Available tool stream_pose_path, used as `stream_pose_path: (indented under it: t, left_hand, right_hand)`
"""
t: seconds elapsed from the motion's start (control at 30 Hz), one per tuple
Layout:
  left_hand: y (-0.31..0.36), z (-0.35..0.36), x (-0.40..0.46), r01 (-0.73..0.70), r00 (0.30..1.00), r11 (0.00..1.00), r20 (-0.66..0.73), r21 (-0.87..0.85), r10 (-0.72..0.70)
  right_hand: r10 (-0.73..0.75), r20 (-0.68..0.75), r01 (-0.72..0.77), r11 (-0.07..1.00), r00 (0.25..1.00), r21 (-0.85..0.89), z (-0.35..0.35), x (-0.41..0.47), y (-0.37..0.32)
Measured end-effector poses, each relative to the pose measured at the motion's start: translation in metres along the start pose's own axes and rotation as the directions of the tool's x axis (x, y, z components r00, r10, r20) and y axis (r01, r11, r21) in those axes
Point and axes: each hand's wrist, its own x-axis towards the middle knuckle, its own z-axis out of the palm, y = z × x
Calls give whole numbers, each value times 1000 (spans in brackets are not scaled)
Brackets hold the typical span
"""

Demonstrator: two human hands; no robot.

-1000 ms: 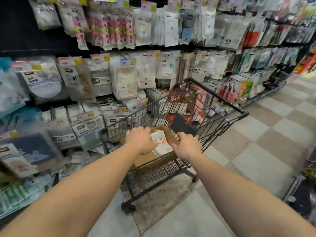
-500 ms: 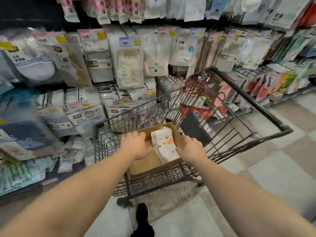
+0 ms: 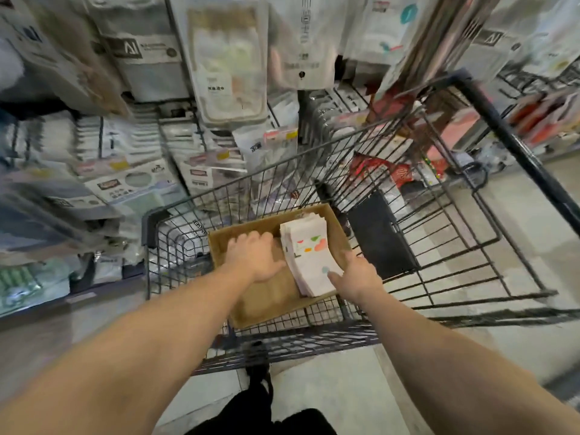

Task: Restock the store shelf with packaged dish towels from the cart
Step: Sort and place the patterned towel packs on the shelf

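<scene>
Both hands in box, towel stack between them
Stack of packaged dish towels (image 3: 309, 255) lies in cardboard box (image 3: 266, 296) in cart (image 3: 464, 252), long axis running away from person; right hand (image 3: 356, 273) touches its near edge, left hand (image 3: 255, 257) spread flat beside; under-stack fingertips hidden, shelf (image 3: 125, 171) blurred

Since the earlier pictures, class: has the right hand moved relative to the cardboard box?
Yes, slightly. The right hand has reached over the cardboard box rim onto the towel stack.
</scene>
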Motion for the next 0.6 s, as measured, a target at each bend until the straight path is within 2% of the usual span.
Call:
stream_pose_path:
  t: [0.3, 0.6]
  left_hand:
    - [1, 38, 47, 171, 972, 982, 176, -75, -156]
    - [23, 99, 111, 379, 892, 897, 349, -228, -288]
  right_hand:
    - [29, 199, -23, 999, 979, -36, 29, 76, 14]
    - [-9, 304, -39, 988, 953, 149, 54, 173, 32]
